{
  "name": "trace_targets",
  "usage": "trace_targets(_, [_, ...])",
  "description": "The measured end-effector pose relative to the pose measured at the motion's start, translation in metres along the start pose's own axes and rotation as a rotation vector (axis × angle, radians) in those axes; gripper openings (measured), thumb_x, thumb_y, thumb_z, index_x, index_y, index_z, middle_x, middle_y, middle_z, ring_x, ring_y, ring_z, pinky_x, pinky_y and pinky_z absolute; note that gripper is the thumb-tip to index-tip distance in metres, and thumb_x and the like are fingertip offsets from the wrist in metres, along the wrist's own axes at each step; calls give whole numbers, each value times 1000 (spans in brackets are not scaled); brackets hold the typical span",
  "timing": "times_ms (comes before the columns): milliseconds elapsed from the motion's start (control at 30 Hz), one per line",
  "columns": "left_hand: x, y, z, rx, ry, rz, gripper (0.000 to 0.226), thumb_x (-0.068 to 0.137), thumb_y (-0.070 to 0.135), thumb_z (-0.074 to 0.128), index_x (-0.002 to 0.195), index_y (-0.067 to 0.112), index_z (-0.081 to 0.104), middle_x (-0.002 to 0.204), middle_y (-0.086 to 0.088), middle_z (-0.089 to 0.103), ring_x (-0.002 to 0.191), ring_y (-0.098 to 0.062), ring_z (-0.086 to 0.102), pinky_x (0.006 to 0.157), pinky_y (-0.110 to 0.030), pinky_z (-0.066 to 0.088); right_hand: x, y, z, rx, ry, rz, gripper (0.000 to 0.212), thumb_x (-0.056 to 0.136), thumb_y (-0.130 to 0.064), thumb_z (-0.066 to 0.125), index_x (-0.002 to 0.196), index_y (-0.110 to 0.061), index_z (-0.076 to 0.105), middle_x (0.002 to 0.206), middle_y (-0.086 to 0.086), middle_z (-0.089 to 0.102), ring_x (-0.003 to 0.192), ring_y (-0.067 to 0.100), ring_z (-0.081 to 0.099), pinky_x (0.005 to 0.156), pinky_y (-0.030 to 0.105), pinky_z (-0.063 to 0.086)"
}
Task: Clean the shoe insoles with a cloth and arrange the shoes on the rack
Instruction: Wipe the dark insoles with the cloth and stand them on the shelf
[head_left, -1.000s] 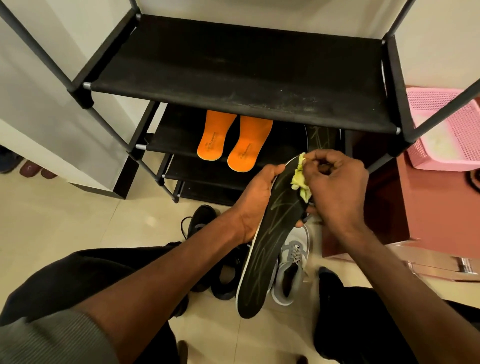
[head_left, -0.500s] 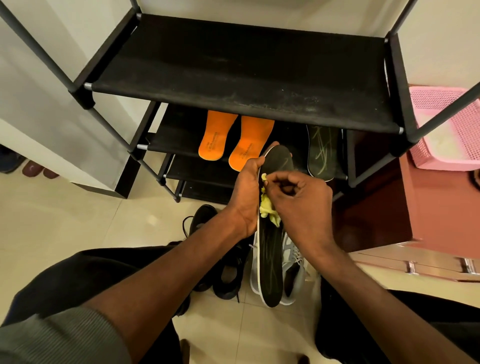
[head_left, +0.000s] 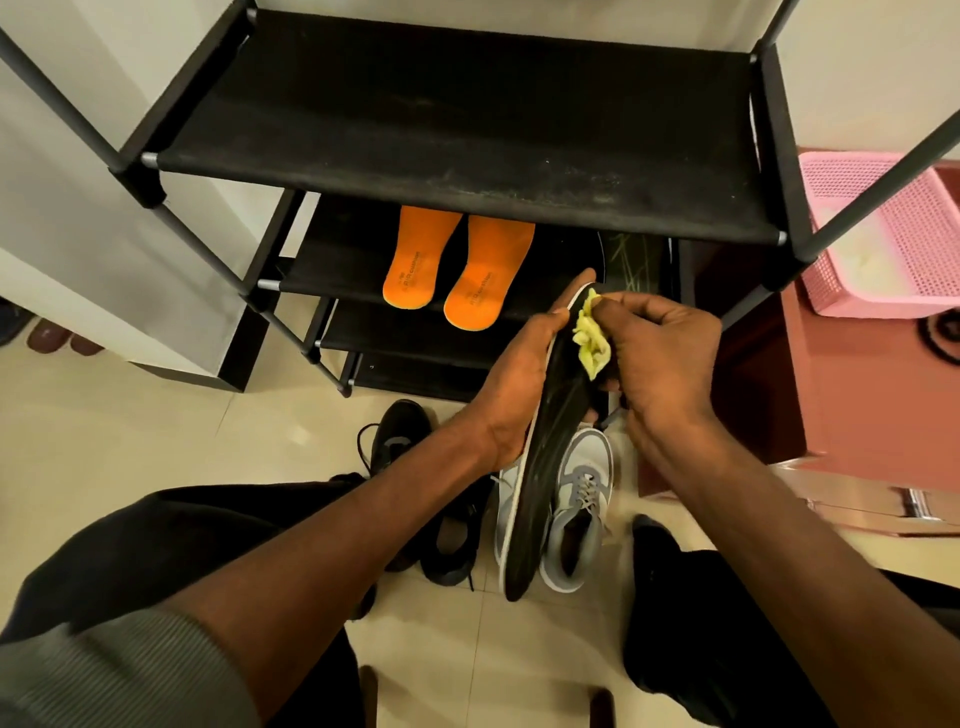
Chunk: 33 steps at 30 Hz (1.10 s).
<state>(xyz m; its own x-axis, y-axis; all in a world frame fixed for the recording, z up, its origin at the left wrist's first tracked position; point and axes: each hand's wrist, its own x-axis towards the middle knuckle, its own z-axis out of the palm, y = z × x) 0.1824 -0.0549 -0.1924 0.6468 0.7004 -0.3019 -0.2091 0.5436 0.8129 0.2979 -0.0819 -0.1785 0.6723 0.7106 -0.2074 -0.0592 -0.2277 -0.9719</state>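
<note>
Two hands working one insole

Two orange insoles (head_left: 457, 270) are lying side by side on the rack's (head_left: 467, 130) middle shelf. Black shoes (head_left: 415, 493) are sitting on the floor below. The left hand (head_left: 519, 384) is gripping the black insole (head_left: 545, 467) by its edge, above a grey sneaker (head_left: 579, 514). The right hand (head_left: 665, 358) is pinching a yellow cloth (head_left: 589, 340) against the insole's top end. A pink basket (head_left: 883, 234) is sitting far right.

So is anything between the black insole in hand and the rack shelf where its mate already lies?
Nothing visible blocks it. The left hand holds the black insole, its tip level with that shelf's front edge. The orange insoles lie further left; the matching insole lies behind the right hand.
</note>
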Motion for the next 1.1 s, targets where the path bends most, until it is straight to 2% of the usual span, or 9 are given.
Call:
trace_targets(233, [4, 16, -20, -146, 189, 21, 47, 109, 25, 30, 150, 17, 51, 137, -8, 66, 123, -21, 64, 99, -29, 54, -40, 10, 18, -144, -287, -101, 10, 87, -8, 79, 90, -17, 84, 81, -2, 80, 81, 18, 78, 83, 46, 64])
trace_targets(500, [-6, 12, -10, 20, 225, -37, 49, 110, 33, 34, 139, 3, 59, 115, -19, 74, 103, -23, 71, 89, -31, 57, -29, 5, 20, -135, -24, -185, 10, 87, -7, 79, 89, -17, 82, 74, -6, 76, 67, 4, 72, 64, 18, 56])
trace_targets(633, [-10, 6, -1, 44, 162, -17, 45, 111, 35, 31, 141, 18, 59, 124, -22, 69, 119, -35, 65, 89, -37, 58, -17, -2, 12, -149, 120, -219, 10, 87, -10, 77, 88, -18, 82, 73, -8, 75, 65, 2, 70, 61, 18, 56])
trace_targets(700, [-12, 3, 2, 31, 78, -40, 44, 111, 41, 31, 148, 32, 52, 124, -14, 70, 110, -33, 67, 85, -45, 58, -4, -5, 4, -187, 163, -195, 9, 87, -13, 77, 87, -21, 81, 74, -9, 75, 66, 1, 71, 65, 26, 62])
trace_targets(767, [-11, 1, 2, 23, 55, -53, 44, 109, 46, 33, 149, 36, 49, 127, -12, 70, 102, -30, 69, 83, -48, 57, 6, -5, -2, -204, 115, -148, 7, 88, -16, 78, 85, -21, 81, 74, -7, 76, 70, 8, 75, 68, 39, 66])
trace_targets(833, [-6, -1, -2, -11, 47, -48, 43, 111, 41, 29, 150, 37, 47, 131, -10, 69, 110, -32, 66, 89, -52, 54, 4, -1, -3, -182, 22, -141, 5, 89, -15, 78, 90, -17, 83, 79, -3, 78, 74, 15, 77, 71, 44, 66])
trace_targets(900, [-2, 5, -4, -102, 84, -50, 44, 111, 37, 30, 148, 31, 53, 130, -13, 68, 121, -35, 62, 98, -52, 51, -9, 2, 1, -186, -98, -177, 9, 89, -10, 77, 94, -15, 83, 82, -2, 79, 75, 14, 76, 72, 37, 64])
trace_targets(1033, [3, 13, -21, -184, 269, -70, 42, 107, 33, 40, 115, 8, 73, 106, -15, 73, 105, -29, 68, 91, -36, 58, -36, 7, 14, -213, -332, -223, 13, 90, -5, 77, 94, -16, 84, 83, -6, 80, 79, 12, 77, 76, 32, 63])
trace_targets(1100, [4, 13, -27, -207, 292, -53, 44, 107, 32, 41, 134, 5, 64, 110, -13, 73, 107, -28, 68, 95, -38, 56, -42, 9, 19, -223, -340, -241, 12, 89, -6, 78, 93, -16, 84, 81, -7, 79, 77, 8, 76, 76, 27, 62])
